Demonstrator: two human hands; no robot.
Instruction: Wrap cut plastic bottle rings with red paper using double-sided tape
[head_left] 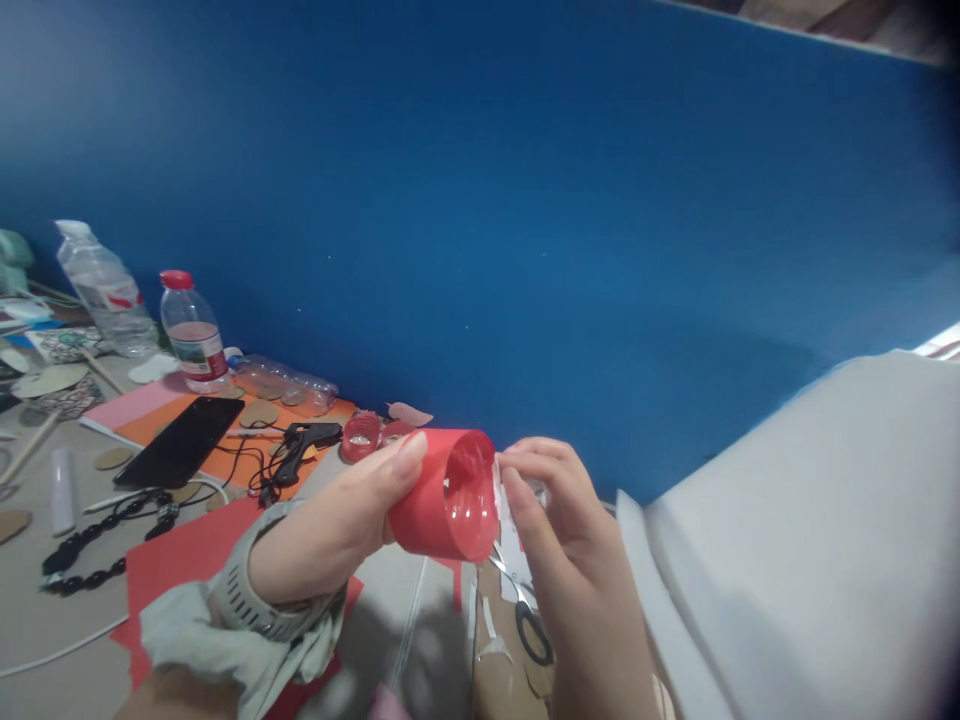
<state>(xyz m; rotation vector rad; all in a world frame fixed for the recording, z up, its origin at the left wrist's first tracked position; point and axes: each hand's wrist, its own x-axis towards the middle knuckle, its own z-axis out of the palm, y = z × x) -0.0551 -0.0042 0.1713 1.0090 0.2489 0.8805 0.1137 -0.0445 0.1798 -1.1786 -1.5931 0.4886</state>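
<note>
My left hand (375, 500), a grey watch band and pale sleeve at its wrist, is closed round a short red cylinder (427, 505). The cylinder looks like a plastic bottle section wrapped in red paper; its open, shiny inside faces right. At the rim my right hand (574, 540) is closed, thumb and fingertips pinching a small white strip (497, 482) whose kind I cannot make out. Below the hands lie scissors (531, 630) with black handles, partly hidden by my right hand. Red paper (172, 560) lies under my left forearm.
A black glue gun (304, 447), a dark phone (180, 440) and a beaded bracelet (75, 580) lie on the left. Behind them are an upright red-capped bottle (193, 335), a clear bottle (109, 290) and one lying flat (285, 383). A blue wall (480, 220) closes off the back.
</note>
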